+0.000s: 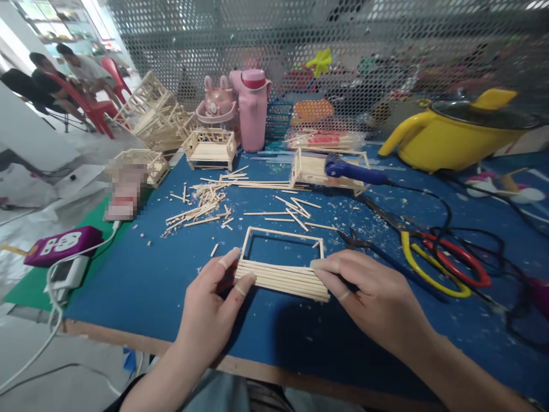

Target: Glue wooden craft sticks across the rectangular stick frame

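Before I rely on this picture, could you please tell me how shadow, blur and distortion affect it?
Head view, centre: the wooden-stick panel looks fairly sharp, with a dark shadow on the blue mat below it; head view, upper left: the nearer red chair is soft and slanted; head view, left: pixelation obscures the phone; head view, right: the yellow pot seems stretched.

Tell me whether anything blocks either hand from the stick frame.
Nothing visible does: the left hand holds the stick frame at its left end, and the right hand holds its right end.
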`<state>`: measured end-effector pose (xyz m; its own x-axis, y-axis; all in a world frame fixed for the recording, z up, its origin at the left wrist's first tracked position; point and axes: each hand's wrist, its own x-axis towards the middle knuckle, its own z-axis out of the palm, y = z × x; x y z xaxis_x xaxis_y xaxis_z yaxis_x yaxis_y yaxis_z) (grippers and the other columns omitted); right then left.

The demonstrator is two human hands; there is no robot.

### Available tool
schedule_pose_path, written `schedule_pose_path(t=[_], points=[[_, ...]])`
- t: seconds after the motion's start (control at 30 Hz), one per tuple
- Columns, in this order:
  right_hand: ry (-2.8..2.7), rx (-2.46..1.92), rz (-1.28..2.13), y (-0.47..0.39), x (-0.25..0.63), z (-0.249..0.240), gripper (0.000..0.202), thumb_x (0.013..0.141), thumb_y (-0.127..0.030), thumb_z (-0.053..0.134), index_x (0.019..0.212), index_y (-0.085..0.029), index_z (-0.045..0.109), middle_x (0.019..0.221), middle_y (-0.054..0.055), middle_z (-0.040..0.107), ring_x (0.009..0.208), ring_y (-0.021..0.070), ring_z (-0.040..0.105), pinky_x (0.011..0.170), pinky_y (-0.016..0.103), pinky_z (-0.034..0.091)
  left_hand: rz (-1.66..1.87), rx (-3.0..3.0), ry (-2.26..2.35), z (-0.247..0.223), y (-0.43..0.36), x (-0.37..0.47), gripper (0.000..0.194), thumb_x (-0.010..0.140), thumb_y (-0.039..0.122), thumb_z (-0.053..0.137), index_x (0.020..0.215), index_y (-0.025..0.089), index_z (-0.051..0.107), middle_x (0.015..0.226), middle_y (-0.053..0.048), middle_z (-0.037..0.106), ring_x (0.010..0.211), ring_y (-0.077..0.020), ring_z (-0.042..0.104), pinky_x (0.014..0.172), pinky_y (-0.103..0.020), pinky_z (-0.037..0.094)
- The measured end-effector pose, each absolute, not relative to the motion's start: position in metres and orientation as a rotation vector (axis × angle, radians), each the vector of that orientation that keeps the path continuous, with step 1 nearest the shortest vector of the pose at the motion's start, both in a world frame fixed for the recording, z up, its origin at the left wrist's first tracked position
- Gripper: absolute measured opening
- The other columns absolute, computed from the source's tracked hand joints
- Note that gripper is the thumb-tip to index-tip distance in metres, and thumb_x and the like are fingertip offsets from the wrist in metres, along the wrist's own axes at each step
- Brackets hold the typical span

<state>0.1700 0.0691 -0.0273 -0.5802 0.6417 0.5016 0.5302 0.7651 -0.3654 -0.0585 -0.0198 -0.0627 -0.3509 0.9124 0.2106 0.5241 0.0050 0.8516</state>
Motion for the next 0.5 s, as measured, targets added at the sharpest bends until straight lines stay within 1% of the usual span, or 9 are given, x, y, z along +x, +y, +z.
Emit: schedule_pose_path(t=[0.23, 0.5], points=[[-2.165, -0.950, 0.160, 0.0653, 0.1681, -0.0261, 0.012, 0.089, -0.017, 0.058, 0.087, -0.021, 0.069, 0.081, 0.003, 0.073, 0.076, 0.0168, 0.068, 0.072, 0.028, 0.054, 1.319, 1.375, 1.871, -0.0617, -0.0190, -0.0563, 0.042, 0.082, 0.038, 0.065, 0.119, 0.020, 0.061, 0.096, -0.004, 0.071, 0.084, -0.0169, 0.070, 0.075, -0.029, 0.059], [-2.186, -0.929, 0.223, 0.0649, 0.1671, -0.0277, 0.015, 0.089, -0.017, 0.057, 0.085, -0.020, 0.070, 0.080, 0.004, 0.073, 0.076, 0.0174, 0.069, 0.071, 0.027, 0.055, 1.249, 1.481, 1.902, -0.0606, -0.0204, -0.0581, 0.041, 0.084, 0.039, 0.064, 0.120, 0.020, 0.061, 0.098, -0.004, 0.072, 0.085, -0.0177, 0.070, 0.076, -0.029, 0.057]])
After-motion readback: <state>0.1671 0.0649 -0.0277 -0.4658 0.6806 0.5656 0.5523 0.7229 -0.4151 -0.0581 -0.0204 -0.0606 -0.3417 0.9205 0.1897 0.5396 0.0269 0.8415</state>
